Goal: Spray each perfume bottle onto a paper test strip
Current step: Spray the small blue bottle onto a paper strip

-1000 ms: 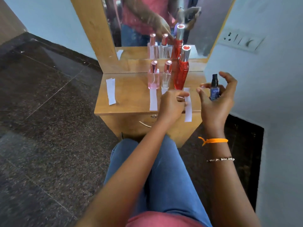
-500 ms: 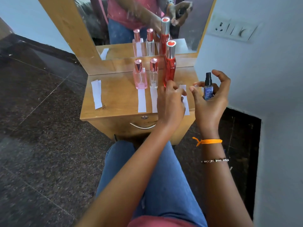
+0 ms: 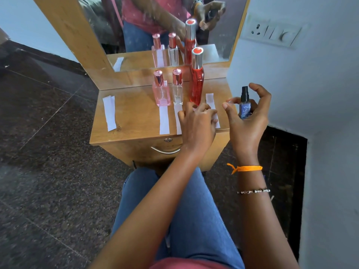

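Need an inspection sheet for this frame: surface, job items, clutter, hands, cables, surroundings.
Surface: wooden dresser top with a drawer below.
Job's things: pink bottle, clear bottle and tall red bottle stand capped in a row; small blue bottle uncapped, held up at the right edge. Paper strips lie in front of the bottles; spare strips lie apart on the left.
Clutter: nothing seen.
Hands: left hand rests on a strip by the red bottle; right hand holds the blue bottle, index finger raised above the nozzle.
Cables: nothing seen.
Surroundings: mirror behind, wall switch plate at right, dark stone floor.
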{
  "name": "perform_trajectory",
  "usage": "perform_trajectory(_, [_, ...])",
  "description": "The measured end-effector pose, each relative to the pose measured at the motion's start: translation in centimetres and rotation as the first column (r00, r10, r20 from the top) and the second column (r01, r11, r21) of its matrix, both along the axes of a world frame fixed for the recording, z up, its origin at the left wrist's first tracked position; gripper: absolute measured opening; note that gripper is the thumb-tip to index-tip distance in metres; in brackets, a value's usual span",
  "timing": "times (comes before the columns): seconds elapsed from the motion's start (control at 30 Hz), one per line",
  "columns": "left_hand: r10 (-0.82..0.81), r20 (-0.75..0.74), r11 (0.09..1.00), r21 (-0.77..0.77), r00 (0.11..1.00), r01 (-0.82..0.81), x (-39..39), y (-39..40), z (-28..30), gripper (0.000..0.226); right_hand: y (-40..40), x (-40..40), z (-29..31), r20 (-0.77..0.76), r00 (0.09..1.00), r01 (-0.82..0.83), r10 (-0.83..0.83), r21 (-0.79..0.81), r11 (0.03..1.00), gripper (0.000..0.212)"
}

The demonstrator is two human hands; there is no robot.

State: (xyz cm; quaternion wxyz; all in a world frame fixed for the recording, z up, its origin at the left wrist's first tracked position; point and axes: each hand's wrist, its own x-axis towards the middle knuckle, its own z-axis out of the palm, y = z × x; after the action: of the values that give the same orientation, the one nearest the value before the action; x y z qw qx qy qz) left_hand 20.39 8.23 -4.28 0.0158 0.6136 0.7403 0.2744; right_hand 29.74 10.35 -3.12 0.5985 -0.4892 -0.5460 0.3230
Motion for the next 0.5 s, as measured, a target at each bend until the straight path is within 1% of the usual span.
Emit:
perform_trajectory(0.1, [-0.013,0.042,0.999,0.053,0.999,0.011,0.3,-0.3,0.3,0.03,0.0,0.0,0.0,-0.022,0.999,-0.033,0.033,-0.011,0.999,0.053])
perform_trajectory(0.13, [-0.033,0.102,0.996,0.09,0.994,0.024,0.3,-0.4,0.7,0.032,0.0,0.0,0.1,-0.021,0.999,-0.047,0.047,-0.011,0.999,0.052])
perform_trajectory(0.17, [-0.072,0.225,0.991,0.123,0.972,0.045,0.3,-0.7,1.1,0.033,0.0,0.0,0.1,-0.014,0.998,-0.069,0.069,-0.012,0.998,0.052])
perform_trajectory(0.2, [-0.12,0.415,0.989,0.13,0.902,0.072,0.3,-1.0,1.5,0.032,0.0,0.0,0.2,-0.015,0.995,-0.103,0.102,-0.017,0.995,0.053])
perform_trajectory(0.23, [-0.136,0.628,0.99,0.102,0.766,0.093,0.1,-1.4,2.1,0.032,-0.1,0.0,0.3,-0.032,0.989,-0.148,0.147,-0.032,0.988,0.055])
perform_trajectory(0.27, [-0.111,0.813,0.992,0.059,0.572,0.11,0.0,-1.8,2.6,0.031,-0.1,0.0,0.3,-0.054,0.979,-0.199,0.196,-0.055,0.978,0.056])
perform_trajectory(0.3, [-0.057,0.93,0.993,0.014,0.362,0.121,-0.3,-2.1,2.9,0.03,-0.2,0.1,0.4,-0.066,0.968,-0.247,0.243,-0.076,0.966,0.057])
perform_trajectory(0.33, [0.003,0.982,0.991,-0.027,0.189,0.128,-0.7,-2.3,3.1,0.029,-0.3,0.1,0.6,-0.069,0.955,-0.293,0.288,-0.093,0.952,0.058])
perform_trajectory(0.37, [0.053,0.994,0.989,-0.065,0.094,0.129,-1.1,-2.4,3.3,0.027,-0.4,0.2,0.8,-0.071,0.94,-0.34,0.334,-0.106,0.935,0.058])
perform_trajectory(0.4, [0.083,0.995,0.988,-0.089,0.05,0.13,-1.6,-2.6,3.5,0.024,-0.5,0.2,1.0,-0.076,0.922,-0.387,0.38,-0.115,0.915,0.058])
perform_trajectory(0.47, [0.108,0.994,0.986,-0.108,0.008,0.124,-2.7,-3.0,3.7,0.01,-0.7,0.3,1.4,-0.06,0.883,-0.469,0.465,-0.128,0.874,0.058])
perform_trajectory(0.5, [0.114,0.993,0.985,-0.111,-0.016,0.131,-3.2,-3.2,3.8,0.009,-0.8,0.4,1.6,-0.045,0.864,-0.502,0.501,-0.135,0.854,0.057])
